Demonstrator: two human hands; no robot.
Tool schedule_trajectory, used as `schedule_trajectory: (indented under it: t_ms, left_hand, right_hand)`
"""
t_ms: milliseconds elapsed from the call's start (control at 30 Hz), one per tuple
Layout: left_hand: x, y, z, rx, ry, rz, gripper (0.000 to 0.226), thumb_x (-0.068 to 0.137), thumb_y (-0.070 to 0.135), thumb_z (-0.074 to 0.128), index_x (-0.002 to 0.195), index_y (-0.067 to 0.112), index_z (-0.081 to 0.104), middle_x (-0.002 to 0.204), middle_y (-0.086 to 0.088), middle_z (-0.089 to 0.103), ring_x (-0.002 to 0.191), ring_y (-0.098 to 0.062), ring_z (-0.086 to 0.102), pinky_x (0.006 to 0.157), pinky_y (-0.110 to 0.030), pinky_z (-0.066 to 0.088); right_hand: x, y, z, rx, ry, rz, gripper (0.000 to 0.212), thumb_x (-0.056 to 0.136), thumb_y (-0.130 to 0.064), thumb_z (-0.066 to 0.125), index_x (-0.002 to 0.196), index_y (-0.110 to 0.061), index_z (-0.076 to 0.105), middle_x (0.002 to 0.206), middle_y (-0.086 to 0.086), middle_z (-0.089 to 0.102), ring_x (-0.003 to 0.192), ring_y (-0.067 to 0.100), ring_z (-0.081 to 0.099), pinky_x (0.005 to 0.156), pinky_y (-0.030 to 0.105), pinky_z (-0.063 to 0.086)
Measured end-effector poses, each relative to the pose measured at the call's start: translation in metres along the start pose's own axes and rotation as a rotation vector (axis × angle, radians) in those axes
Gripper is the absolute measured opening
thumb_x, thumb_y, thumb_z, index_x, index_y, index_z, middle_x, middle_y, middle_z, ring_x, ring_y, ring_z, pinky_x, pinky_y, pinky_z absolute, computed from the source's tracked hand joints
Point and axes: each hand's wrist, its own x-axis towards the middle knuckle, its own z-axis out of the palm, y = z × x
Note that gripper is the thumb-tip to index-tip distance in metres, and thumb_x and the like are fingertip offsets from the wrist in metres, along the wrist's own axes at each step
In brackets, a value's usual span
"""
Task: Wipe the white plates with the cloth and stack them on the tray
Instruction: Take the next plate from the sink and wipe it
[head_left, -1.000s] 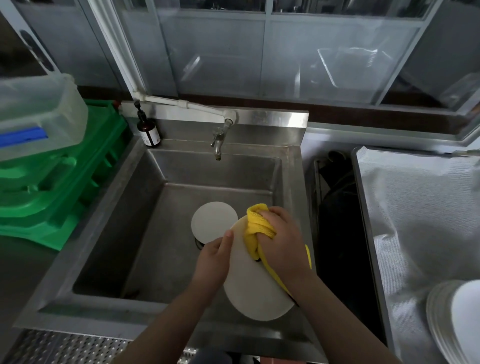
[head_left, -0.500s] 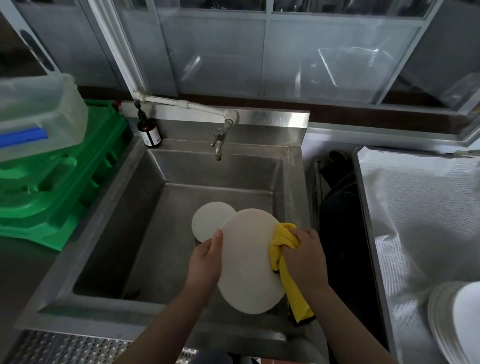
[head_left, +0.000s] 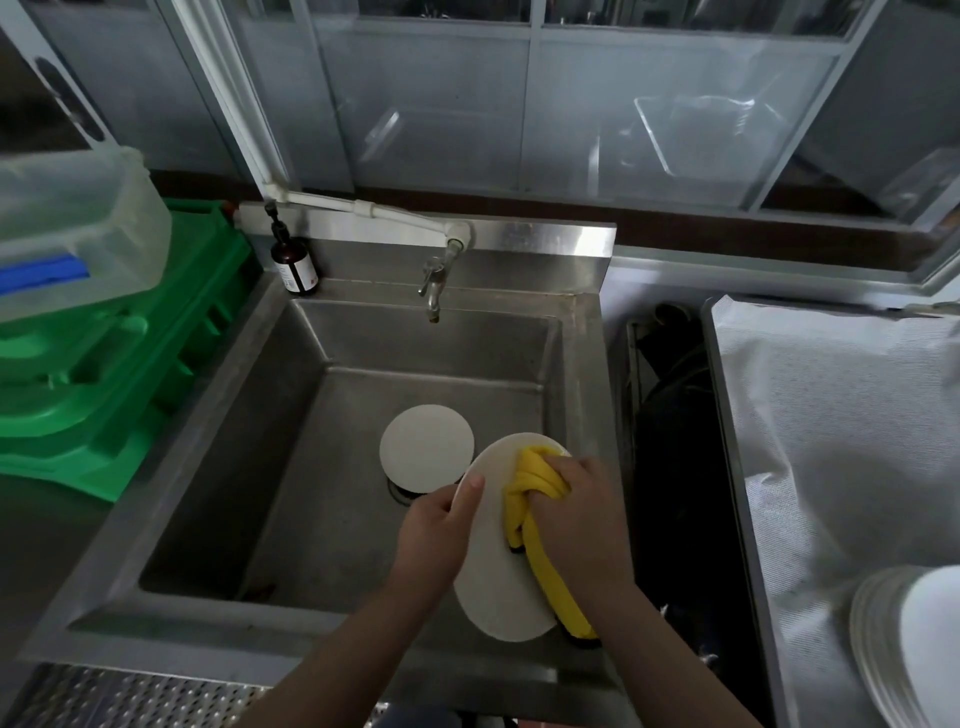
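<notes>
Nearest, over the front edge of the steel sink (head_left: 171, 525), 2 bare hands work on 1 white plate (head_left: 491, 577) held tilted above the basin. The left hand (head_left: 436, 535) has its grip curled round the plate's left rim, thumb lying on the face. The right hand (head_left: 576, 512) has its grip bunched tight on a yellow cloth (head_left: 535, 480), pressing it against the upper right part of the plate's face; a tail of the cloth hangs down past the plate's lower right edge. At the near right, a stack of white plates (head_left: 883, 644) sits on the tray (head_left: 737, 447), which is lined with a pale sheet and runs along the right side of the scene, well apart from the sink. A dark gap lies between sink and tray. Just beyond the hands, a second white plate (head_left: 426, 448) rests in the basin over the drain, its right edge hidden behind the held plate. To the left, green plastic trays (head_left: 104, 395) are piled on the table, with a clear plastic tub (head_left: 72, 228) on top of them. At the far edge of the sink stand a brown pump bottle (head_left: 296, 262) at the left corner and a tap (head_left: 434, 283) fed by a white pipe, with glazed panels behind.
</notes>
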Motion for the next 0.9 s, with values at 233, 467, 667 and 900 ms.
schedule_trajectory:
  t_ms: [233, 467, 667, 900]
  left_hand:
    - [0.002, 0.0, -0.003, 0.053, 0.025, 0.073, 0.046, 0.094, 0.043, 0.06, 0.059, 0.014, 0.049, 0.052, 0.005, 0.042, 0.049, -0.003, 0.038, 0.047, -0.017, 0.029]
    - [0.001, -0.001, -0.006, -0.017, 0.016, 0.041, 0.046, 0.091, 0.049, 0.058, 0.078, 0.007, 0.071, 0.07, -0.013, 0.069, 0.06, -0.008, 0.06, 0.055, -0.02, 0.045]
    - [0.002, -0.006, -0.007, -0.108, 0.064, -0.038, 0.087, 0.081, 0.078, 0.049, 0.087, -0.007, 0.065, 0.082, -0.027, 0.066, 0.071, -0.021, 0.061, 0.066, -0.036, 0.048]
    - [-0.002, -0.003, -0.01, -0.142, 0.111, -0.103, 0.05, 0.1, 0.048, 0.048, 0.074, 0.013, 0.073, 0.071, -0.005, 0.073, 0.078, -0.023, 0.071, 0.071, -0.036, 0.055]
  right_hand:
    - [-0.008, -0.022, 0.011, 0.123, 0.0, -0.109, 0.021, 0.091, -0.023, 0.062, 0.112, -0.022, 0.068, 0.103, -0.013, 0.051, 0.095, -0.014, 0.046, 0.077, -0.003, 0.033]
    - [-0.017, -0.029, 0.019, 0.225, -0.077, -0.105, 0.02, 0.09, -0.026, 0.064, 0.109, -0.026, 0.069, 0.1, -0.016, 0.058, 0.094, -0.004, 0.055, 0.077, 0.004, 0.042]
    - [-0.009, -0.02, 0.012, 0.141, -0.1, -0.138, 0.019, 0.092, -0.024, 0.06, 0.111, -0.025, 0.065, 0.104, -0.016, 0.055, 0.1, -0.008, 0.05, 0.08, 0.001, 0.036]
    - [0.002, 0.008, 0.003, 0.051, -0.084, -0.072, 0.021, 0.092, -0.019, 0.059, 0.11, -0.025, 0.066, 0.101, -0.014, 0.048, 0.087, -0.008, 0.048, 0.072, 0.002, 0.032]
